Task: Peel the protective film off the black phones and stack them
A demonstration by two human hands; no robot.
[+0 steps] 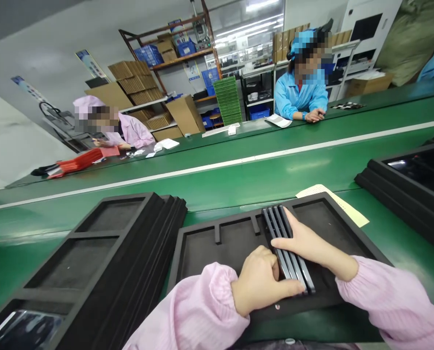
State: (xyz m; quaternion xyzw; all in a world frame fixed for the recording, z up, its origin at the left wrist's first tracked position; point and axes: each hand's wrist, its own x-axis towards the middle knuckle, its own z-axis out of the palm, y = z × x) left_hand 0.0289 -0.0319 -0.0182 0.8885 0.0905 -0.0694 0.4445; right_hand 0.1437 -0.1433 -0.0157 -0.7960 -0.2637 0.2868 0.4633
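Note:
Several slim smartphones [289, 250] with dark faces and silvery edges stand on edge, pressed side by side, over a black foam tray [235, 233]. My left hand [262, 279] is closed around their near end, the thumb lying along the edges. Closer to the far end, my right hand [304, 238] grips the same row, thumb across the edges and fingers behind the right side. Short dividers stick out from the tray's far wall, left of the phones. The phones and my hands cover the middle of the tray.
To the left rises a stack of black foam trays [118, 253], a glossy panel [27, 328] in its nearest compartment. More trays [388, 180] with dark screens stand right. Yellow paper [334, 204] lies behind my tray. Co-workers sit across the green bench [239, 180].

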